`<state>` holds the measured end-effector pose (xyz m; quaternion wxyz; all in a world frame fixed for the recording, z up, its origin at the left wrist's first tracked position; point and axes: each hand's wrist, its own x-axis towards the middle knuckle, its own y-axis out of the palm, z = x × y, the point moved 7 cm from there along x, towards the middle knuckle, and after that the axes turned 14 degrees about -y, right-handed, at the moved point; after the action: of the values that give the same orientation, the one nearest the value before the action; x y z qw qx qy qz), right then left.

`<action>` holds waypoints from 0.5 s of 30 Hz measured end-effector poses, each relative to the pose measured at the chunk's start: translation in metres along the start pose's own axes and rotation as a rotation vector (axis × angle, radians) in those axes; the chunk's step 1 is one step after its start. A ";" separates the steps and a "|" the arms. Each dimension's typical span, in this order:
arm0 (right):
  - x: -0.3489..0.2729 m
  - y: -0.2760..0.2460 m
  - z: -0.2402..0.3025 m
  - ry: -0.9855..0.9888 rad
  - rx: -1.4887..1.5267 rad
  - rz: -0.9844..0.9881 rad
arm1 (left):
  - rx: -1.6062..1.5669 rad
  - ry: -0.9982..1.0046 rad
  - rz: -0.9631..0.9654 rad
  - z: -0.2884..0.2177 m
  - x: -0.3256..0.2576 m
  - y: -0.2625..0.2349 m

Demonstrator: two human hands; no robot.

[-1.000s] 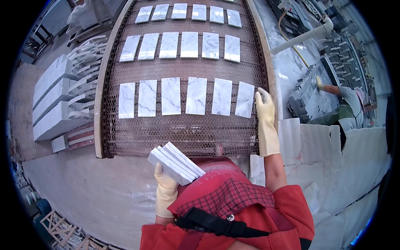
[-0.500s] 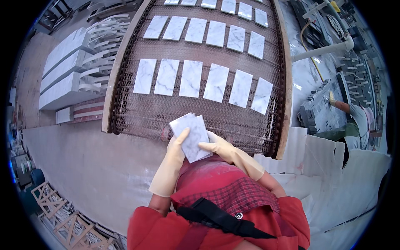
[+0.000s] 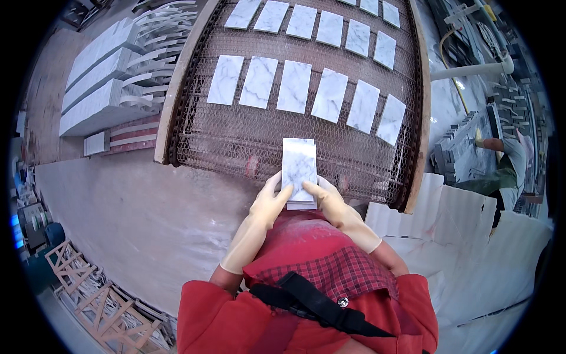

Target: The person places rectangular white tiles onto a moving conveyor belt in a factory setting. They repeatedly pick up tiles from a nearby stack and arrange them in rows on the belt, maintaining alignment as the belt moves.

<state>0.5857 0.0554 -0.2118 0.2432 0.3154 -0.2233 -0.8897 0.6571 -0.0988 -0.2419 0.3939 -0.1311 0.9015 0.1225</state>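
Note:
Between my two hands is a small stack of white, grey-veined marble tiles (image 3: pixel 299 168), its edges nearly lined up. My left hand (image 3: pixel 273 199), in a cream rubber glove, grips the stack's left side with the thumb on top. From the right, my gloved right hand (image 3: pixel 324 196) holds it the same way. The fingers underneath are hidden. Just beyond the stack, a mesh conveyor belt (image 3: pixel 236 138) carries rows of similar tiles, the nearest row including a marble tile (image 3: pixel 294 87) straight ahead.
Long wooden rails (image 3: pixel 420 118) edge the belt. Stacked white stone slabs (image 3: pixel 97 109) stand at the left beside curved strips. At the right are white sheets (image 3: pixel 466 206) and a co-worker's gloved hand (image 3: pixel 479 138) near grey stone pieces. A wooden crate (image 3: pixel 112 307) lies lower left.
The tiles in my hands were fanned and tilted; now they stand straighter and more evenly stacked, a bit farther right and forward. The belt rows appear higher in view.

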 end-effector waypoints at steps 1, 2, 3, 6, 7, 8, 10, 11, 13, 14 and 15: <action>0.001 -0.001 -0.004 -0.023 -0.022 -0.008 | -0.028 -0.022 0.009 0.003 -0.005 -0.002; 0.002 -0.001 -0.008 -0.046 -0.044 -0.017 | -0.072 -0.089 0.008 0.011 -0.011 -0.004; 0.002 -0.001 -0.012 -0.073 -0.047 -0.020 | -0.115 -0.156 0.008 0.016 -0.016 -0.005; 0.002 0.001 -0.023 -0.110 -0.076 -0.038 | -0.340 -0.146 0.135 0.037 -0.008 -0.004; 0.001 -0.001 -0.026 -0.098 -0.104 -0.053 | -0.342 -0.145 0.120 0.043 -0.003 -0.006; -0.001 -0.004 -0.028 -0.085 -0.132 -0.067 | -0.344 -0.144 0.105 0.049 0.002 -0.008; -0.005 0.000 -0.032 -0.086 -0.113 -0.050 | -0.357 -0.122 0.078 0.058 0.009 -0.011; -0.008 0.002 -0.033 -0.087 -0.104 -0.041 | -0.369 -0.100 0.068 0.061 0.010 -0.013; -0.011 -0.008 -0.034 -0.051 -0.233 -0.043 | -0.373 -0.070 0.022 0.062 0.011 -0.015; -0.013 -0.011 -0.035 -0.034 -0.298 -0.042 | -0.365 -0.061 0.007 0.061 0.010 -0.015; -0.015 -0.015 -0.035 -0.030 -0.357 -0.054 | -0.358 -0.053 -0.008 0.059 0.008 -0.013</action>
<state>0.6151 0.0675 -0.2375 0.2677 0.2597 -0.0571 -0.9261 0.6964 -0.0930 -0.2881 0.3884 -0.1993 0.8541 0.2828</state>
